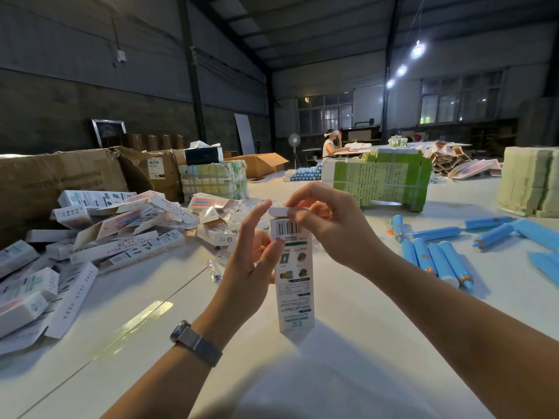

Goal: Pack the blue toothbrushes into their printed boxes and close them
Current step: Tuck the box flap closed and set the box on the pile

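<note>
A tall white printed box stands upright on the white table, barcode near its top. My left hand holds the box's upper left side, thumb on the front, fingers spread behind. My right hand pinches the white top flap, which lies bent over the box's open end. What is inside the box is hidden. Several blue toothbrushes lie loose on the table to the right.
A heap of printed boxes covers the left of the table, with brown cartons behind it. Green and white bundled packs stand past my hands. A beige stack sits far right. A person sits working at the far end.
</note>
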`<action>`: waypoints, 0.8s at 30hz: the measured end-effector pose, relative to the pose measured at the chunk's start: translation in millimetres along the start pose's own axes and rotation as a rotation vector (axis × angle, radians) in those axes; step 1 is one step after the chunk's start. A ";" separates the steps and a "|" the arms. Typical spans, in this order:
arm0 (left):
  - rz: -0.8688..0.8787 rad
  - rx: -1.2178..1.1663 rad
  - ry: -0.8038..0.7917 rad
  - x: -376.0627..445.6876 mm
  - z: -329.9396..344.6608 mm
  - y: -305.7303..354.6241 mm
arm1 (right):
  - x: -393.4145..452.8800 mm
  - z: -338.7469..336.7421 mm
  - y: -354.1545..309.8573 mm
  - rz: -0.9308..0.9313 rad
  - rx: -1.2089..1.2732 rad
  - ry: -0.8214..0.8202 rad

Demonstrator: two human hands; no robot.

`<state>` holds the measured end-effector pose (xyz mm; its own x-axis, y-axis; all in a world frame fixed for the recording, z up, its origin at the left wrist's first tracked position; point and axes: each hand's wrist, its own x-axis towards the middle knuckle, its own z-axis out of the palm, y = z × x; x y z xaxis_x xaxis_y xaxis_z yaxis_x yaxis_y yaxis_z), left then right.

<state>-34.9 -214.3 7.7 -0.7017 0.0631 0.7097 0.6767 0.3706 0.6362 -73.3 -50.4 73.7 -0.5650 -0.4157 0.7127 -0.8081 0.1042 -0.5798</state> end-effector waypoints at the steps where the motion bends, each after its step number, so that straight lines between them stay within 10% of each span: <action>1: -0.002 0.004 -0.004 0.0 -0.4 0.3 | 1.0 -1.6 -0.4 0.015 0.009 -0.019; 24: -0.010 -0.043 -0.020 2.1 -3.7 3.3 | -3.0 -10.1 17.8 0.018 0.140 -0.086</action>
<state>-33.3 -216.4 12.4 -0.7123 0.0789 0.6974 0.6786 0.3311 0.6556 -87.6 -38.2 65.3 -0.5577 -0.4916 0.6688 -0.7634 -0.0125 -0.6458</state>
